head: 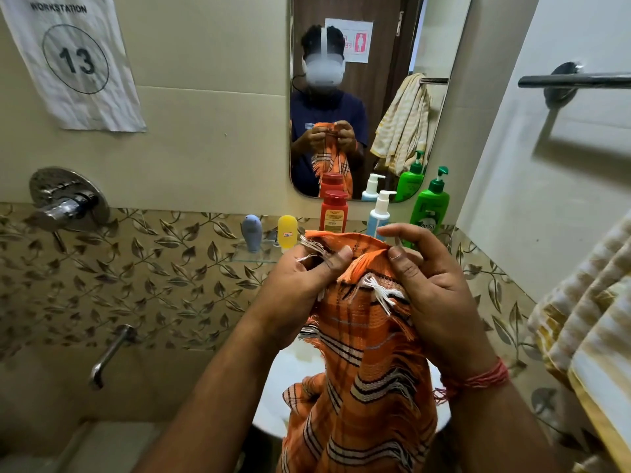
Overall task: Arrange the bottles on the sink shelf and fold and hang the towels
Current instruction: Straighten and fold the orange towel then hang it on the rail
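An orange checked towel (362,377) with white fringe hangs down over the white sink (290,380). My left hand (300,288) pinches its top edge on the left, and my right hand (433,288) pinches the top edge on the right. Behind them, a glass shelf (252,256) holds a grey-blue bottle (252,232), a yellow bottle (287,231), a red bottle (334,211), a white-and-blue pump bottle (379,215) and a green pump bottle (429,206). A yellow-and-white striped towel (587,322) hangs at the right edge.
A dark towel bar (573,80) is fixed to the right wall, bare. A mirror (375,80) above the shelf reflects the person. On the left wall are a chrome mixer knob (68,199), a spout (109,353) and a paper sign (75,59).
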The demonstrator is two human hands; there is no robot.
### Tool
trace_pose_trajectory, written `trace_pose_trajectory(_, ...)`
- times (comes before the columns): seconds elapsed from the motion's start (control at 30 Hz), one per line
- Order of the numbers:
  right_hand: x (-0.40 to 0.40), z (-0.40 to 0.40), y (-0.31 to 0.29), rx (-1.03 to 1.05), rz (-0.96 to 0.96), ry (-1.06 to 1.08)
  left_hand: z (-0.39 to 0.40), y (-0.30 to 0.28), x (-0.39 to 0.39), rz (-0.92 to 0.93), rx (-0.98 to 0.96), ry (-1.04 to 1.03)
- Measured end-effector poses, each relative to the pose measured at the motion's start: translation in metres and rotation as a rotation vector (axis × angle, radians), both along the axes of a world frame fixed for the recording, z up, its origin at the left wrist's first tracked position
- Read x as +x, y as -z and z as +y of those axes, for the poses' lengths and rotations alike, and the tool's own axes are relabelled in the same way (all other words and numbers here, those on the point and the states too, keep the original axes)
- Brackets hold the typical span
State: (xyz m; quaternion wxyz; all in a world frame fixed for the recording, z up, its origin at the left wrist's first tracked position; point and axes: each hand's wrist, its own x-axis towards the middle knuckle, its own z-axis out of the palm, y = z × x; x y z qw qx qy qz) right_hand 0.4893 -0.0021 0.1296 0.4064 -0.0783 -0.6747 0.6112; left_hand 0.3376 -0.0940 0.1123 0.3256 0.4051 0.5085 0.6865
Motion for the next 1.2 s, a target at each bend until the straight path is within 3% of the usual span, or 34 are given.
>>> trace_pose_trajectory(0.07,-0.001,0.002,0.004,0.136,-0.042,0.002,0.001,-0.003,0.003,-0.047,0.014,-0.025)
trace_pose_trajectory(0.2,-0.005,0.009,0.012,0.675,-0.206,0.187,0.001,-0.004,0.008,-0.101,0.036,-0.043)
trace_pose_trajectory(0.37,-0.008,0.008,0.011,0.876,-0.122,0.409,0.003,-0.002,0.011,-0.160,0.002,-0.063)
trace_pose_trajectory(0.6,-0.013,-0.003,0.006,0.813,-0.033,0.522,0.006,-0.003,0.013,-0.175,0.017,-0.097)
trace_pose_trajectory(0.77,-0.014,-0.016,0.001,0.358,0.088,0.420,0.009,-0.005,0.013,-0.160,0.032,-0.168)
trace_pose_trajectory(0.93,-0.017,-0.019,-0.011,0.544,-0.124,0.327,0.007,-0.004,0.016,-0.027,0.034,-0.110)
trace_pose_trajectory(1.2,-0.025,-0.021,-0.014,0.573,-0.173,0.507,0.005,0.002,0.018,0.026,0.054,-0.103)
